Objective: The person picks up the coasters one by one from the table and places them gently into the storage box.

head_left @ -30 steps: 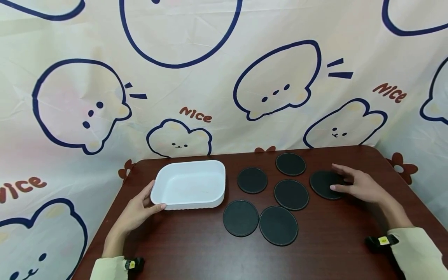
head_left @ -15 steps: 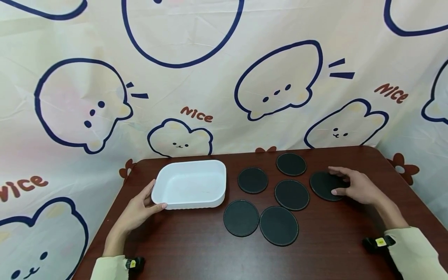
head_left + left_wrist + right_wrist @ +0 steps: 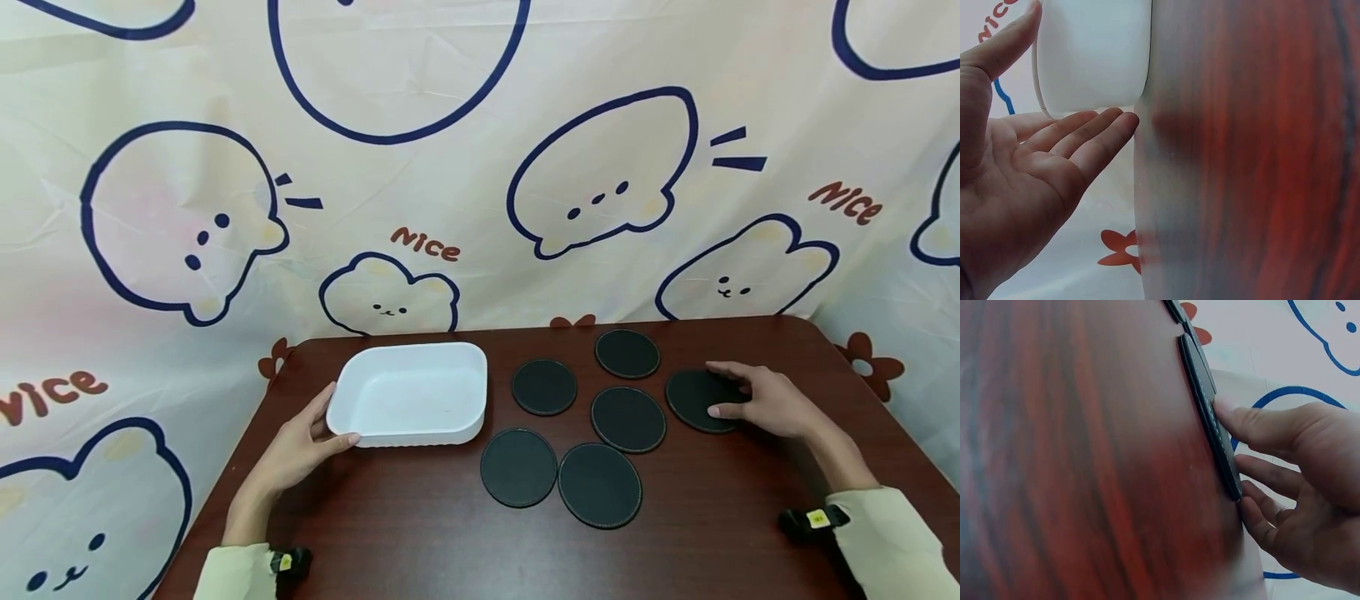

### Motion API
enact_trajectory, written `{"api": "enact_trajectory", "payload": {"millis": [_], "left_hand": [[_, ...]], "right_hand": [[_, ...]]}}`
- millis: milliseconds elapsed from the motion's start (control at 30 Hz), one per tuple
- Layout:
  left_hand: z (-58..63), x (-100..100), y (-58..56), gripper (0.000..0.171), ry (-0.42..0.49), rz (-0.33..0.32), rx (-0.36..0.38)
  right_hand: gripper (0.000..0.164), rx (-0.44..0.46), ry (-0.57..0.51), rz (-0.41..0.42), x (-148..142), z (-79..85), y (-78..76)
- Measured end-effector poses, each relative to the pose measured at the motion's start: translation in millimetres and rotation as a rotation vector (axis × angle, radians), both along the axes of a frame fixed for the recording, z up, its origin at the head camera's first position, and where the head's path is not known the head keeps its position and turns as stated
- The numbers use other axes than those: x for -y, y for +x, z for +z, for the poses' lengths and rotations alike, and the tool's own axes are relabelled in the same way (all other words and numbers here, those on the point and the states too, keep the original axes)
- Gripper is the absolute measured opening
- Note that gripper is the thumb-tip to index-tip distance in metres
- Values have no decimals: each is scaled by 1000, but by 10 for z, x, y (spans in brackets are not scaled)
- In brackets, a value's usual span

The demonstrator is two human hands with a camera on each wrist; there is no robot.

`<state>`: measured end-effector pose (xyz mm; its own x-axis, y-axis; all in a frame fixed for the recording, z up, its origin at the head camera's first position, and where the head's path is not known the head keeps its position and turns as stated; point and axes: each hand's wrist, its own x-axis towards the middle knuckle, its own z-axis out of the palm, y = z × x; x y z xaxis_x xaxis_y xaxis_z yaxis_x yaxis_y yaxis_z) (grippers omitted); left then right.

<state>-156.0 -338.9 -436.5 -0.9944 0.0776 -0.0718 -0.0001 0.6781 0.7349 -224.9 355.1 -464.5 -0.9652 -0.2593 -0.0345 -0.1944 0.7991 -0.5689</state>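
In the head view, my left hand (image 3: 292, 450) rests against the left end of a white rectangular tray (image 3: 408, 396), thumb at its front corner. The left wrist view shows fairly straight fingertips along the tray's end wall (image 3: 1094, 62). My right hand (image 3: 772, 402) reaches over a round black coaster (image 3: 693, 400), covering its right part. Its thumb touches the coaster's top, and loosely bent fingertips lie right at the edge of the coaster (image 3: 1207, 419) in the right wrist view. That coaster lies flat on the table.
Several more black coasters lie between tray and right hand: one at the back (image 3: 627, 353), one beside the tray (image 3: 544, 387), one in the middle (image 3: 628, 419) and two touching in front, left (image 3: 518, 468) and right (image 3: 600, 486). A printed cloth (image 3: 480, 192) hangs behind the brown table (image 3: 450, 533).
My right hand has shifted slightly over its coaster, the index finger moving a little left and down. My left hand and the tray keep their places; the head view has drifted slightly.
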Motion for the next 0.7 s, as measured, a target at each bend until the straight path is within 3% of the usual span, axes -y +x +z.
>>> {"api": "enact_trajectory", "payload": {"millis": [233,700], "left_hand": [[-1,-4,-5,110,1,-4,0],[13,1,7,108,3,-10,-3]], "right_hand": [[73,-16,-18,5,14,-25,-31],[69,-42,-28,-140,-48,-16,-10]]}}
